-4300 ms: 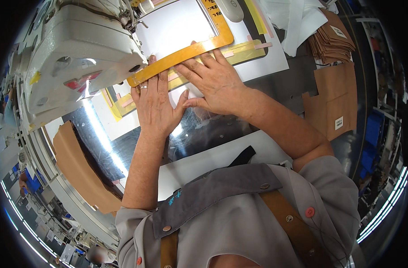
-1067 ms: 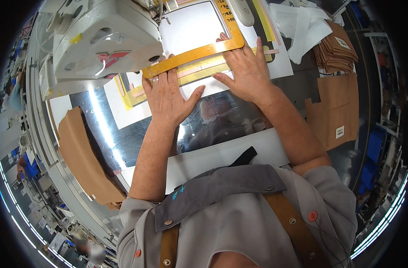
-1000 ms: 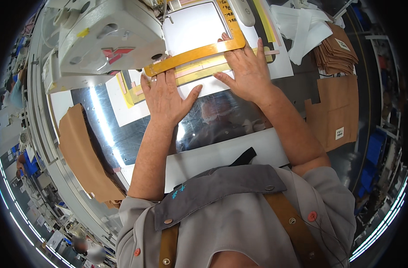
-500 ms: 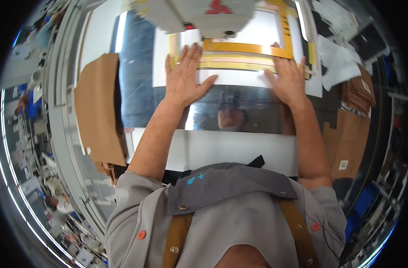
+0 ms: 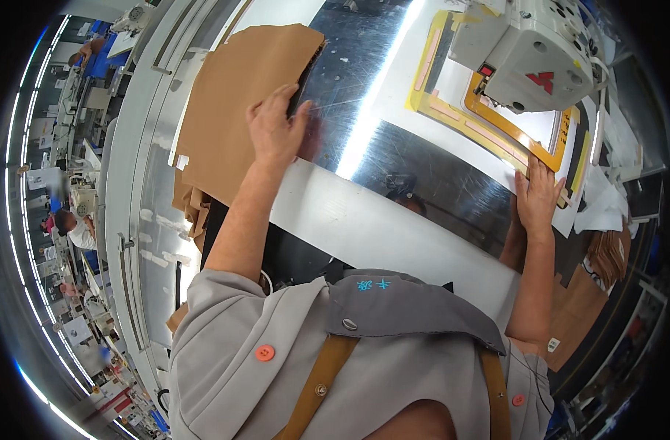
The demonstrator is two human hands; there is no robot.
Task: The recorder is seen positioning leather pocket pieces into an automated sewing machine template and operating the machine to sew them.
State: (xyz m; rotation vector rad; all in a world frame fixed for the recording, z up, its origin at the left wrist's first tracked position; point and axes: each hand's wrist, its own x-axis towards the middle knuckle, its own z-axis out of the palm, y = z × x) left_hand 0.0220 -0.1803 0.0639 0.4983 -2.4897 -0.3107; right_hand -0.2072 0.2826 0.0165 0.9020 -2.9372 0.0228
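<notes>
My left hand (image 5: 276, 130) is at the right edge of a stack of brown panels (image 5: 240, 95), its fingertips touching the top panel and its thumb apart. Nothing is visibly gripped in it. Far to the right, my right hand (image 5: 538, 192) lies with fingers stretched on the near corner of a flat template with yellow edges (image 5: 476, 134), which rests on a white sheet (image 5: 394, 92). An orange clamp frame (image 5: 514, 130) sits on the template under a white sewing machine head (image 5: 536, 55). The machine hides part of the template.
Shiny metal table plate (image 5: 423, 161) lies between my hands, with a white surface (image 5: 379, 213) along its near side. More brown pieces (image 5: 602, 257) and crumpled white sheets (image 5: 606, 202) lie at the right. A grey rail (image 5: 126, 183) runs along the left. Other people work far left.
My left hand has left the template and moved left to the brown stack. My right hand stays at the template's corner. The view has turned toward the left.
</notes>
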